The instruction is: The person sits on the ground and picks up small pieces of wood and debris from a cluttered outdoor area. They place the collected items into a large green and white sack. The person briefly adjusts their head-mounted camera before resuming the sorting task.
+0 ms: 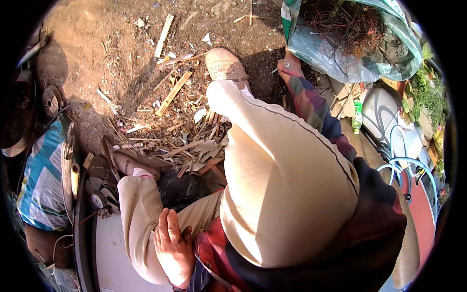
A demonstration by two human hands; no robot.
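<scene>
My left hand (174,250) lies flat on the beige trousers (136,219) over my left leg, holding nothing. My right arm reaches forward in a plaid sleeve (310,95). Only a little of my right hand (291,57) shows past the cuff, at the lower left edge of a green woven plastic sack (352,71); its fingers are hidden. Inside the sack is a tangle of thin reddish-brown wires or stems (343,29). Between my feet spreads a heap of wood splinters and sticks (193,149).
To the right are a green-labelled plastic bottle (357,115), a coiled light-blue hose (396,160) and leafy plants (427,98). A blue and white bag (43,182) and a wooden stick (68,171) stand at left. Bare earth (91,33) with debris lies ahead.
</scene>
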